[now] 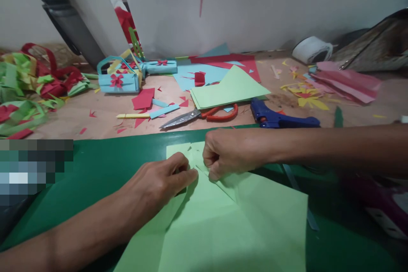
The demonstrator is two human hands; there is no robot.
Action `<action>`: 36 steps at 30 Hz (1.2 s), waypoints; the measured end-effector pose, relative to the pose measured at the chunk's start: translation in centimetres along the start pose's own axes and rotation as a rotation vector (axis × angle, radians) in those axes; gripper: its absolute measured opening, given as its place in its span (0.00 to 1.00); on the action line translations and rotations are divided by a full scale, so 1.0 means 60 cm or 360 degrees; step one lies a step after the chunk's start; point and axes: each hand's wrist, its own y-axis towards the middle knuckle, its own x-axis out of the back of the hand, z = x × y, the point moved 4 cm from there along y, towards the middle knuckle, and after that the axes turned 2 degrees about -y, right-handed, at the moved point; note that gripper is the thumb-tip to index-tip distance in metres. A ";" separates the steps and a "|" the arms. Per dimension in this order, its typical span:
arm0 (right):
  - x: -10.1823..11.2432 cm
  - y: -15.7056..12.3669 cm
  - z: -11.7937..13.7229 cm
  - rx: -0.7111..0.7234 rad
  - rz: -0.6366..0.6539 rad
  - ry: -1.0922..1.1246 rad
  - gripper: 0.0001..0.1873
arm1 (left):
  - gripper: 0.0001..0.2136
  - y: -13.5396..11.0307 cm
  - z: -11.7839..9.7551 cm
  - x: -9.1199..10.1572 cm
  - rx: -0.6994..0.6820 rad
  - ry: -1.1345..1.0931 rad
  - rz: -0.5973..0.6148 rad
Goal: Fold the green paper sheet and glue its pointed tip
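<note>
A large light green paper sheet (229, 233) with creases lies before me, its far end partly folded inward. My left hand (167, 176) is closed on the left side of that far end, thumb and fingers pinching the paper. On the right side, my right hand (229, 153) is curled into a fist, its fingertips pressing a slanted fold of the same sheet. The two hands are a short gap apart. Just beyond them lie scissors (200, 115) with orange handles and a blue glue gun (280, 115).
A stack of light green paper (226, 91) lies behind the scissors. Small blue paper bags (118, 81) with red bows stand at the back left, near piled green and red paper pieces (47, 76). Pink paper (347, 83) and a white roll (312, 50) are at right. The green work surface (105, 165) lies beneath.
</note>
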 end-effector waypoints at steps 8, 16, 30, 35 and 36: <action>0.000 0.000 0.005 0.0049 -0.0018 0.0012 0.06 | 0.12 0.002 -0.010 0.010 -0.0078 0.0079 -0.0041; 0.001 -0.004 0.007 0.0004 -0.0076 -0.0075 0.07 | 0.12 -0.001 -0.011 0.008 -0.0352 0.0274 -0.0148; 0.010 -0.006 0.016 -0.0009 -0.0107 -0.0251 0.11 | 0.15 0.006 -0.006 -0.009 -0.0369 0.0633 -0.0226; 0.014 0.002 0.019 0.0000 -0.0092 -0.0342 0.16 | 0.15 0.008 -0.004 -0.011 -0.0333 0.0582 -0.0190; 0.014 0.004 0.019 -0.0006 -0.0094 -0.0358 0.16 | 0.15 0.008 -0.005 -0.010 -0.0337 0.0594 -0.0194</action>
